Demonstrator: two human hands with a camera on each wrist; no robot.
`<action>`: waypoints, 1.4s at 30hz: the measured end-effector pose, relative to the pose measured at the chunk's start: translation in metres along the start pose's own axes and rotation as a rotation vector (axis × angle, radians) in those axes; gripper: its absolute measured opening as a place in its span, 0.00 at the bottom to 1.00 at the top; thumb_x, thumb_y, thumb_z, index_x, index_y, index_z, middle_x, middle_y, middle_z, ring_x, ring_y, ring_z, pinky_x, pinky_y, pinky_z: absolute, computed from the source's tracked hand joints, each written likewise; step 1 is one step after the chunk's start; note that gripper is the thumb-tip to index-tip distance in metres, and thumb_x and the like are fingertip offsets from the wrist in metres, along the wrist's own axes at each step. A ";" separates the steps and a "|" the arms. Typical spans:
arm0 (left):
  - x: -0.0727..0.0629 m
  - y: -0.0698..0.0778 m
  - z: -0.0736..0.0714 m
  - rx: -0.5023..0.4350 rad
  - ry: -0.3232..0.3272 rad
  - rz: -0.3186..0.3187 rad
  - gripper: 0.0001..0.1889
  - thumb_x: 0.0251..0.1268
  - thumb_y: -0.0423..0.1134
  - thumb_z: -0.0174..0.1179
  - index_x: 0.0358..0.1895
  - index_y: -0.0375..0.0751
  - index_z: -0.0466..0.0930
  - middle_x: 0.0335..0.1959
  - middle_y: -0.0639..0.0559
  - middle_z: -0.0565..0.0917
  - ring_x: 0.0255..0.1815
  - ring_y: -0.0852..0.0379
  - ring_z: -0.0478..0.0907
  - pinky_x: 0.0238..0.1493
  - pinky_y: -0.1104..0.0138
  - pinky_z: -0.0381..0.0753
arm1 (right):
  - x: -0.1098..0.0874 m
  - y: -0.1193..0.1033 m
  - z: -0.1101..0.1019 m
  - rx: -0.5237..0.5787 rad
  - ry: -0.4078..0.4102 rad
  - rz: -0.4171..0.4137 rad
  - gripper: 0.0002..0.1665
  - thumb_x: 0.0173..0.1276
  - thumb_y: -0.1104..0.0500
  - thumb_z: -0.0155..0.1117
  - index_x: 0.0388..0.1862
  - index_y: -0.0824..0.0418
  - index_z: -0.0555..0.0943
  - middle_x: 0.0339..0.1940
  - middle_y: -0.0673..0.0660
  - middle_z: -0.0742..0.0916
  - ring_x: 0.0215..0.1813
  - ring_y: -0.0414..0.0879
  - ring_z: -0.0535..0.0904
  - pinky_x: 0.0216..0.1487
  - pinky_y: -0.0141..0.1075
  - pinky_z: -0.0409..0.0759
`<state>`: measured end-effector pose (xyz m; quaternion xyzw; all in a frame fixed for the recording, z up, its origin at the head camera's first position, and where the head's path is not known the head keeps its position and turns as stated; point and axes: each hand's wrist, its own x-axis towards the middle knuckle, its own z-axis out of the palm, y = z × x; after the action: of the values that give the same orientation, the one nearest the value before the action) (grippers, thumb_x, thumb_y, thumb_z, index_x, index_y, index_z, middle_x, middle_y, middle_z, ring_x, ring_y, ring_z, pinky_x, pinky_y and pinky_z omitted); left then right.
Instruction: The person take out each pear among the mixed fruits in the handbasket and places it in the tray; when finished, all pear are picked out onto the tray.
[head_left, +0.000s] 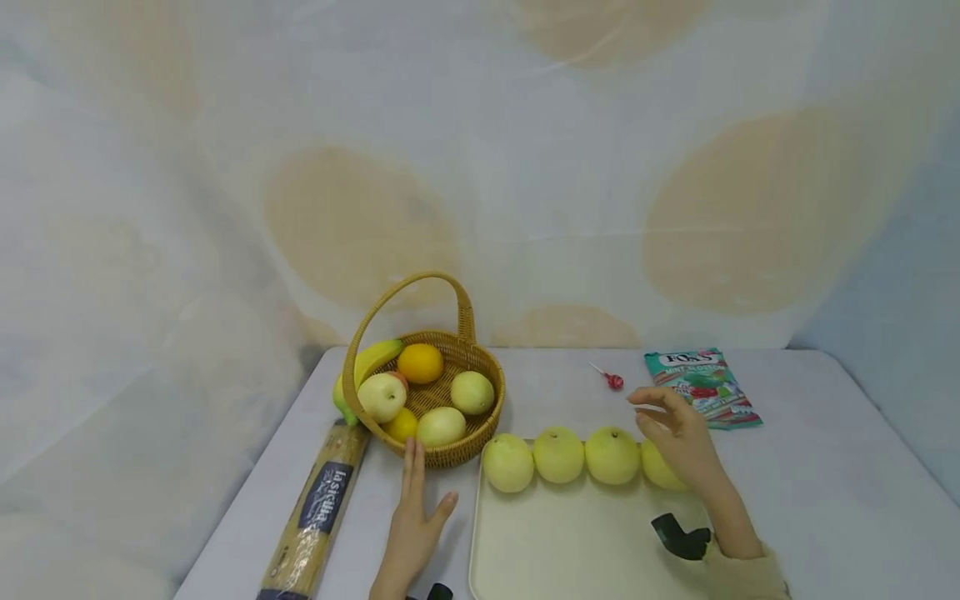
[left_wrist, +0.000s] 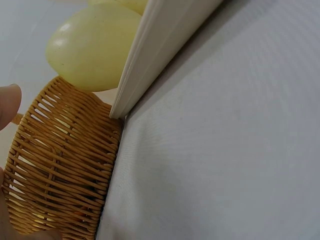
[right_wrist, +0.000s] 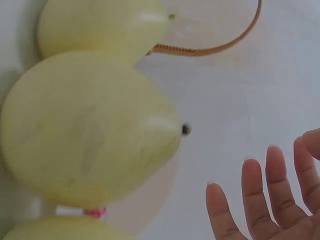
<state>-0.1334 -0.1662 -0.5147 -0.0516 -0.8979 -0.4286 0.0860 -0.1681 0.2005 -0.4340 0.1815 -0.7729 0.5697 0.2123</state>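
In the lower middle of the head view, 4 pomelos [head_left: 558, 455] stand side by side along the far edge of a cream tray [head_left: 570, 542]. The right hand [head_left: 678, 433], right of centre, hangs near the rightmost of them and hides a part of it. Its fingers are loosely bent and apart, and they have hold of nothing; the right wrist view shows also a gap between the fingertips and the nearest fruit. The left hand [head_left: 414, 521], at lower centre, has its fingers straight and its thumb spread wide, and it grips nothing. Its fingertips reach to the front wall of the wicker basket [head_left: 457, 455]; whether they touch it, I cannot tell. In this basket are an orange [head_left: 420, 363], an apple [head_left: 382, 397] and other fruits, with bananas [head_left: 378, 357] at its left rim. At the upper right of the table lie a lollipop [head_left: 615, 382] and a FOX'S candy bag [head_left: 708, 392].

In my judgement, the step in hand is between 2 grips, with the row of pomelos the nearest work. To take 1 pomelo, the right hand would need to come down and spread its fingers wider around the fruit.
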 end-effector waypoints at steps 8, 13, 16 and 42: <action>-0.001 -0.001 0.000 -0.004 0.000 -0.013 0.46 0.68 0.48 0.59 0.79 0.54 0.36 0.81 0.49 0.35 0.75 0.31 0.52 0.65 0.34 0.63 | 0.025 -0.016 0.027 0.010 -0.109 0.043 0.12 0.70 0.71 0.55 0.51 0.69 0.76 0.50 0.51 0.81 0.53 0.27 0.75 0.54 0.19 0.75; 0.000 0.000 0.001 -0.007 0.002 0.005 0.46 0.68 0.49 0.58 0.79 0.53 0.37 0.81 0.49 0.35 0.74 0.29 0.53 0.63 0.33 0.63 | 0.040 -0.023 0.048 -0.041 -0.174 0.028 0.14 0.68 0.69 0.58 0.52 0.65 0.77 0.52 0.61 0.82 0.56 0.38 0.76 0.58 0.41 0.81; 0.001 0.001 0.001 -0.009 0.006 0.020 0.45 0.68 0.48 0.59 0.79 0.51 0.37 0.81 0.48 0.35 0.74 0.28 0.53 0.63 0.33 0.64 | 0.047 -0.026 0.061 -0.034 -0.223 0.026 0.14 0.68 0.69 0.59 0.52 0.64 0.77 0.53 0.60 0.82 0.57 0.50 0.76 0.59 0.53 0.79; 0.000 0.000 0.000 0.006 0.037 0.043 0.45 0.68 0.46 0.59 0.79 0.50 0.39 0.81 0.46 0.38 0.72 0.27 0.57 0.60 0.34 0.67 | 0.083 -0.045 0.154 0.108 -0.452 0.040 0.22 0.69 0.64 0.58 0.61 0.65 0.73 0.62 0.62 0.78 0.64 0.62 0.72 0.60 0.54 0.76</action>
<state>-0.1333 -0.1660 -0.5149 -0.0630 -0.8961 -0.4248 0.1118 -0.2332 0.0367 -0.3932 0.3002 -0.7725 0.5594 0.0126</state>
